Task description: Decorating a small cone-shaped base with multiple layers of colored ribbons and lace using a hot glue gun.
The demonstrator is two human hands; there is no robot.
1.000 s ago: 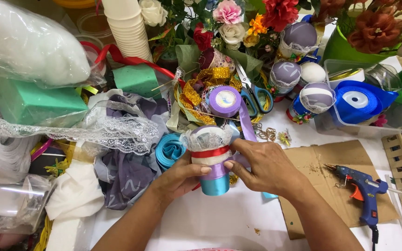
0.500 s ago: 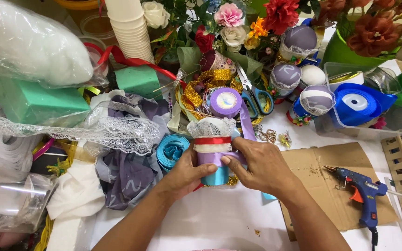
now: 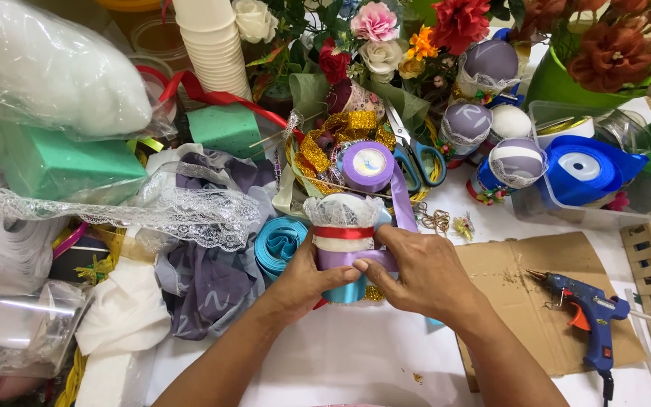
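A small cup (image 3: 343,230) stands upright at the table's middle, trimmed with white lace at the top, a red band, a purple ribbon band and blue below. My left hand (image 3: 304,280) grips it from the left side. My right hand (image 3: 414,273) presses the purple ribbon (image 3: 401,197) against the cup's front with thumb and fingers. The ribbon runs up to a purple spool (image 3: 368,166) just behind the cup. A coil of blue ribbon (image 3: 278,241) lies beside my left hand.
A blue glue gun (image 3: 585,315) rests on brown cardboard (image 3: 525,271) at the right. Blue-handled scissors (image 3: 417,157), a blue ribbon roll (image 3: 580,169) in a clear box, artificial flowers (image 3: 374,22), stacked cups (image 3: 212,45), green foam blocks (image 3: 54,164), lace (image 3: 190,215) and purple fabric (image 3: 209,279) crowd the table.
Both hands have stayed on the cup. My right hand has shifted left across the cup's front, drawing the purple ribbon around it.
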